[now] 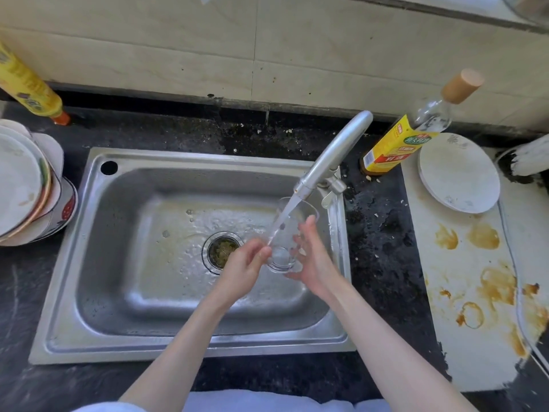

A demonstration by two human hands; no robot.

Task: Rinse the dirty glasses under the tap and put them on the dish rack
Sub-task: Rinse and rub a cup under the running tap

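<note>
Clear glass (286,236), one tumbler, is held over the steel sink (124,221) with the water stream from the tap (332,156) running into its mouth. Rinsing is therefore the step in hand; judged from this view, it is not finished, since the glass is under the flow and has not been carried anywhere.

The left hand (243,269) grips the glass low on its wall, fingers curled round the side nearest the drain. The right hand (312,260) lies against the opposite side with its fingers (309,226) nearly straight and spread along the wall, supporting rather than clamping. The glass sits between the two sets of fingers, touching both.

Orientation: the long axis is tilted, not upright. The heavy base (280,261) lies toward the wrists, just below the left fingertips; the open rim (297,203) points up and away toward the spout, beyond the right fingertips.

Remaining work, as a judgement: finish the rinse, tip the water out, and place the glass on the dish rack. No rack can be positively identified here, and no other dirty glasses are visible. Stacked plates (23,185) stand on the table well to the left of the fingers; a stained board (475,278) lies to the right.
</note>
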